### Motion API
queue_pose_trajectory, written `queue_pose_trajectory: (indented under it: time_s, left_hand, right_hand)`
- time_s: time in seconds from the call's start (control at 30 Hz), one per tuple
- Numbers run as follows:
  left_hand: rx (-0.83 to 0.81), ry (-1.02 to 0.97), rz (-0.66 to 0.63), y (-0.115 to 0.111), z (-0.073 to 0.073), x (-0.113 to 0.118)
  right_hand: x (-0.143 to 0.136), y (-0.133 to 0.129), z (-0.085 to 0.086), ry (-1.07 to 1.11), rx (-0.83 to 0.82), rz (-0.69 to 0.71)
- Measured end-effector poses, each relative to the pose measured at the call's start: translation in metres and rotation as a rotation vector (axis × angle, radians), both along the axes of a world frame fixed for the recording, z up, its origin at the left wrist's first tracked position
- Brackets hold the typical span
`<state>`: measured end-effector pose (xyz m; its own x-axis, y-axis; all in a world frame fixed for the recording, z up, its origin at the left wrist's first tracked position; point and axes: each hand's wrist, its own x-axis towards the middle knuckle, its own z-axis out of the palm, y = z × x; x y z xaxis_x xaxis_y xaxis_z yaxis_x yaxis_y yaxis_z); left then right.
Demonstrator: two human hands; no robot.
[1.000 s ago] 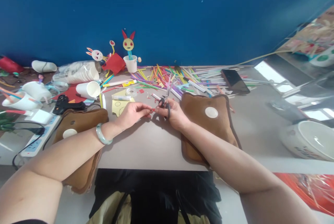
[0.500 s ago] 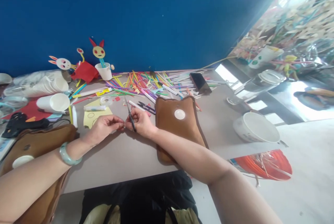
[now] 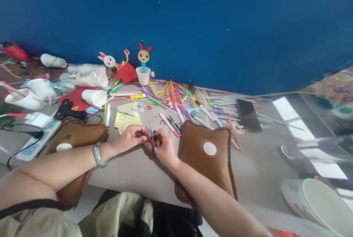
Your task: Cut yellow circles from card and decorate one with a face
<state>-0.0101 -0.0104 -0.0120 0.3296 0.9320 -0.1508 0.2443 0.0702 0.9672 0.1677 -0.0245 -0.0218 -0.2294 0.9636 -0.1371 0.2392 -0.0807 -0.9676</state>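
Note:
My right hand (image 3: 165,148) is closed on a small pair of scissors (image 3: 153,145) with dark handles, blades pointing up and away from me. My left hand (image 3: 134,137), a jade-coloured bangle on its wrist, is closed in a pinch right beside the scissors. A tiny reddish bit shows at its fingertips, too small to name. Just beyond the left hand lies a yellow paper sheet (image 3: 120,123) with circles drawn on it, a white marker (image 3: 127,112) across it. Pink pens (image 3: 168,124) and a black-handled tool (image 3: 174,123) lie past the right hand.
Brown plush cushions, one right (image 3: 200,137) and one left (image 3: 79,132), flank my forearms. Behind are a heap of coloured straws (image 3: 176,93), a paper cup (image 3: 143,77) with a rabbit-faced figure, and a phone (image 3: 248,115). A glue gun (image 3: 68,110), power strip (image 3: 35,143) and white bowl (image 3: 298,200) stand outward.
The view has swung left, so things sit further right in the picture. The scissors have turned in my right hand and now sit between both hands' fingers, their blades slightly apart.

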Motion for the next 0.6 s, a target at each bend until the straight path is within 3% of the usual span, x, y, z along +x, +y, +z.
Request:
queue_pose_trajectory:
  time_s: [0.23, 0.43, 0.6]
  left_hand:
    - [0.019, 0.043, 0.008, -0.002, 0.008, 0.002]
    - [0.066, 0.082, -0.089, -0.003, 0.008, 0.001]
    - [0.142, 0.154, -0.185, -0.003, 0.009, -0.002]
  right_hand:
    - [0.012, 0.002, -0.006, 0.004, 0.047, -0.064]
    - [0.027, 0.016, 0.005, -0.283, 0.175, -0.21]
    - [0.029, 0.035, 0.013, -0.619, 0.172, -0.098]
